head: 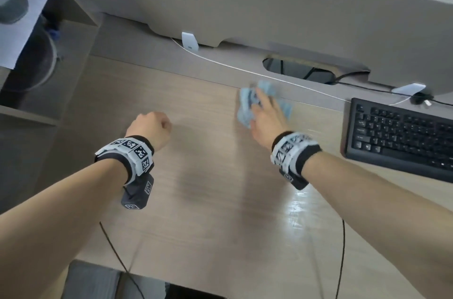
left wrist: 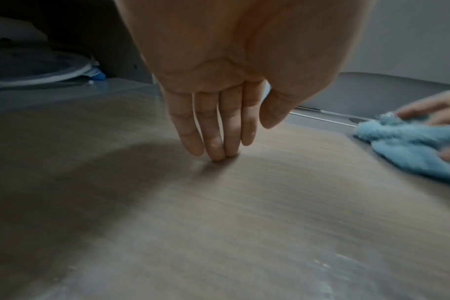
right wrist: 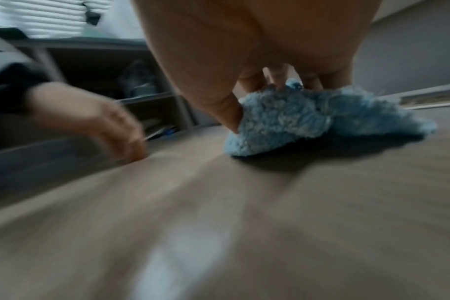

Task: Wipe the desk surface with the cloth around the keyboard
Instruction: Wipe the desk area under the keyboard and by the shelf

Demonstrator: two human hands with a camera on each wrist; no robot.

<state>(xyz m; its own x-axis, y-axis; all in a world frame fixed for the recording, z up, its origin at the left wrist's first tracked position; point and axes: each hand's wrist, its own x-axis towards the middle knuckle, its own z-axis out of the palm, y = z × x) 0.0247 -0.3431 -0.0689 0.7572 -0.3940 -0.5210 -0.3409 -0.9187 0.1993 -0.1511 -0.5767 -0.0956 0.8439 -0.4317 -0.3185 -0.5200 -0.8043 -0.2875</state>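
Spanning nearly the whole head view: wood-grain table [head: 208,188], bare across its middle and front, bounded at the back by a raised grey strip with a cable cutout [head: 297,69] and a white cable [head: 245,70] trailing along it. Standing at the left edge, an open shelf unit [head: 49,66], dark inside, contents too dim to name. Lying at the right, apart from the wiping zone, black keyboard [head: 402,134], angled, its near-left corner the closest edge to the working arm.

Pressing down on the light blue cloth [head: 264,105], right hand [head: 267,117] with fingers spread and fairly flat over the bunched fabric, thumb tucked against its side in the right wrist view; held so, judged, to keep pressure wide and drag the fluffy pile across the surface. Cloth sitting near the back strip, left of the keyboard, blurred by motion.

Resting on fingertips, left hand [left wrist: 219,113] holding nothing, fingers straight and together in the left wrist view, tips touching the wood; likely bracing the body, kept well left of the cloth's path.

Plenty of open room leftward and toward the front edge; tighter going rightward by the keyboard, and rearward where cloth could snag the white cable.
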